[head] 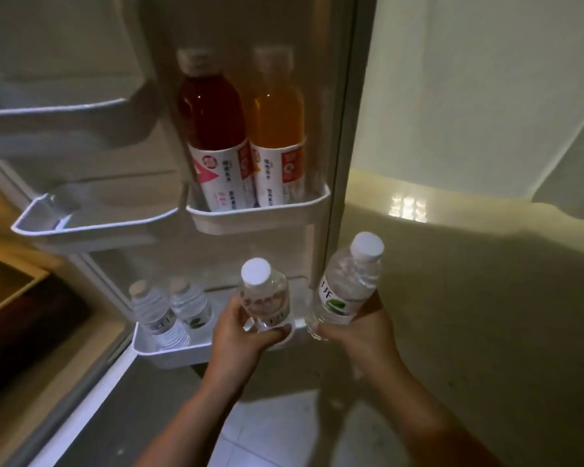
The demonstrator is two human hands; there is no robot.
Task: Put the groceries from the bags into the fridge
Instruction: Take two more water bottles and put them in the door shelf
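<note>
Both hands are closed low around small clear plastic water bottles with white caps: left hand [241, 332] on one [264, 298], right hand [358, 328] on another [346, 291], at the white bottom door shelf [169, 352]. Full, smooth, probably slippery; mid-body grips suit.

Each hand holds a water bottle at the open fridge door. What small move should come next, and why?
Probably lower the left hand's bottle into the bottom door bin: it hovers just above the free space to the right of the two bottles already standing there.

two juice bottles [243, 129] in middle door bin [260, 217] | two water bottles [169, 311] in bottom bin [176, 352]
</note>
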